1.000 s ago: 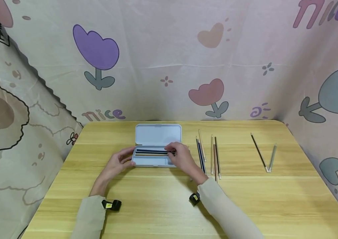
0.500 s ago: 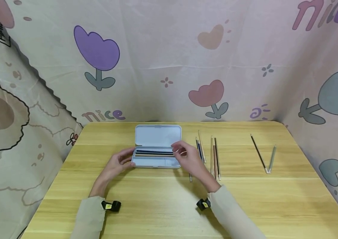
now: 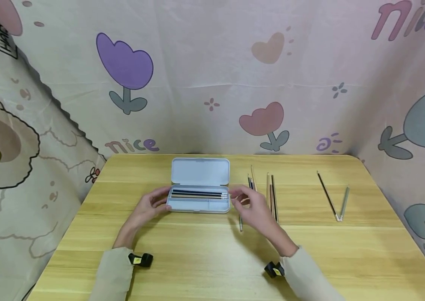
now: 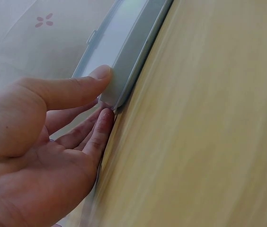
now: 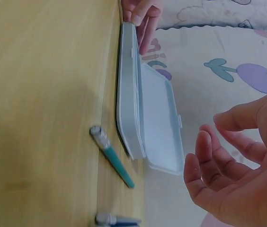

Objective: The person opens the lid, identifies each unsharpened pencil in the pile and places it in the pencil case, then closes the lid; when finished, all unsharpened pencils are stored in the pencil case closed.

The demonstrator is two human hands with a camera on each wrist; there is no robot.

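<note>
A pale blue pencil case (image 3: 187, 205) lies on the table with its lid (image 3: 200, 172) folded back. Several pencils (image 3: 196, 194) lie side by side in its rear compartment, their metal ends at the right. My left hand (image 3: 147, 208) grips the case's left end; in the left wrist view the thumb (image 4: 79, 91) presses on its rim and the fingers are against the corner. Just off the case's right end is my right hand (image 3: 253, 207), fingers loosely bent with nothing between them. In the right wrist view a green pencil (image 5: 116, 162) lies on the table beside the case.
Right of the case, several loose pencils (image 3: 274, 196) lie roughly parallel, some partly hidden by my right hand. Further right a dark pencil (image 3: 327, 194) and a grey-green one (image 3: 344, 204) form a V. A printed curtain (image 3: 197, 75) hangs behind the wooden table (image 3: 197, 259).
My right hand has let go of a pencil in the case and moved right, out past the case's end, uncovering the pencils' metal ends. The left hand has stayed on the case.
</note>
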